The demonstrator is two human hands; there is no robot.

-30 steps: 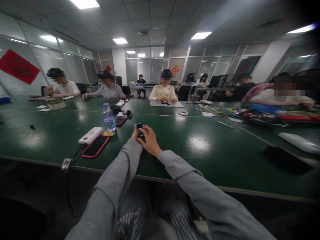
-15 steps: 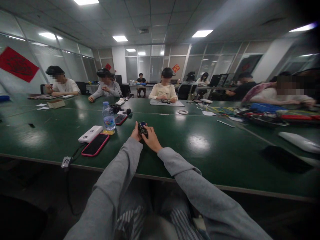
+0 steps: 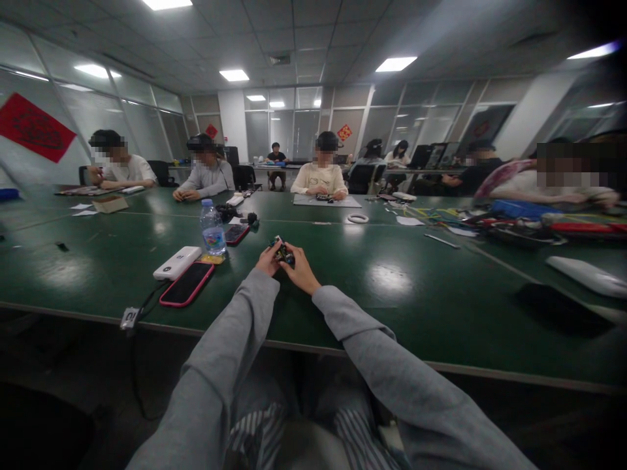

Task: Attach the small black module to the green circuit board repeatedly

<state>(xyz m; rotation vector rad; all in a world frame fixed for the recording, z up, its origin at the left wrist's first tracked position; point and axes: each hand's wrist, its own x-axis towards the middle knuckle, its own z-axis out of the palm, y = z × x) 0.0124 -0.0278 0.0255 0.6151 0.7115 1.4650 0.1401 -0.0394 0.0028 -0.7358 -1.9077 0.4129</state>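
A small dark, blocky object (image 3: 284, 256) with pale and greenish patches is held between my two hands, just above the green table (image 3: 343, 274). It looks uneven in outline, and its kind is too small to make out. My left hand (image 3: 268, 261) grips it from the left, with the fingers closed round that side. From the right, my right hand (image 3: 302, 271) has its thumb and fingers on the same object. My fingers hide part of it.
Left of my hands are a water bottle (image 3: 213, 232), a white power bank (image 3: 177, 262) with a cable, and a pink-edged phone (image 3: 187, 284). Another phone (image 3: 236, 234) lies behind the bottle. A white ring (image 3: 357, 219) and tangled cables (image 3: 435, 219) are farther off. Several people sit across the table.
The blocky object has turned in my hands, its flat blue-grey top face no longer showing. My right hand's fingers have shifted on it. A person across the table has lowered a raised hand.
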